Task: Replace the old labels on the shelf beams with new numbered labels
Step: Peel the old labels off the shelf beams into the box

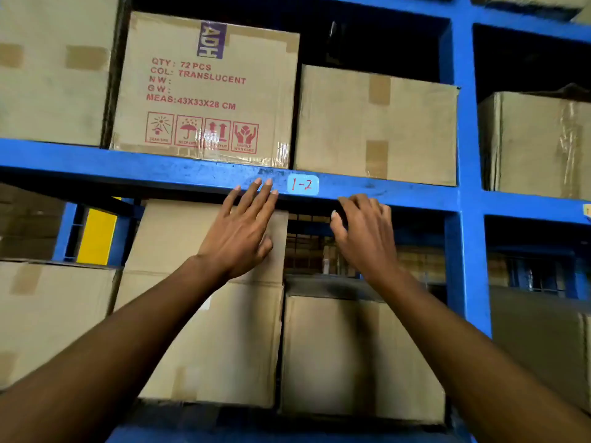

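Sitting between both empty, open-fingered grips, label (303,184) "1-2" on blue beam (128,169); left hand (243,231), right hand (364,235).

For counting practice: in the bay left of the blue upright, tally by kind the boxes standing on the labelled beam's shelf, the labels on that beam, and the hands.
Cardboard boxes: 3 (far-left box, printed box, plain box)
Labels: 1 (1-2 label)
Hands: 2 (left hand, right hand)
Total: 6
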{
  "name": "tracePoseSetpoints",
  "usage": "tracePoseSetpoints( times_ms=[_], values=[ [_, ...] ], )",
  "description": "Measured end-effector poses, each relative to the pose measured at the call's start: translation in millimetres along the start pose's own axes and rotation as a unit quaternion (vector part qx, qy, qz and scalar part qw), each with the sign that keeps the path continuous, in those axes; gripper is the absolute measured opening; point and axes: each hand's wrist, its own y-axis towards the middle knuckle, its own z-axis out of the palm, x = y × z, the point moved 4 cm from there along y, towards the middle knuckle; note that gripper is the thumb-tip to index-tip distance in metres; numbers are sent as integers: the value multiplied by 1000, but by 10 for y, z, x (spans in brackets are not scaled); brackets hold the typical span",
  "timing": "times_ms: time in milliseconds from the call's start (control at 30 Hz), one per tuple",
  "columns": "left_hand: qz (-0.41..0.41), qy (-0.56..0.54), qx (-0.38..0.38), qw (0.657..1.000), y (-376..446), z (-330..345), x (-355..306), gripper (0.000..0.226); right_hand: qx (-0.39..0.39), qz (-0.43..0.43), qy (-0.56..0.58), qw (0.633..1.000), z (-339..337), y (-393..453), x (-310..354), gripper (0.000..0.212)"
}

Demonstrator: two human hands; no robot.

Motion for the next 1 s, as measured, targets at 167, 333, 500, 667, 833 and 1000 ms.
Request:
tracePoseSetpoints(
  times_ms=[167,333,500,667,833,1000],
  values=[
    [13,-16,-6,1000,278,231,303,73,-18,38,-18,999,194,385,160,39],
    [57,-9,32,998,408,592,552,82,-50,78,-69,993,415,649,287,41],
    [67,-58,-17,996,394,714,559,86,-68,110,-117,985,598,670,407,42],
    [75,-68,-73,992,401,791,560,89,-97,112,-92,985,649,634,510,40],
    [84,-70,-94,990,385,784,595,88,-145,137,-22,980,583,645,515,28],
    [84,-81,-91,989,379,789,580,89,-135,151,13,979,524,702,486,19]
  ],
)
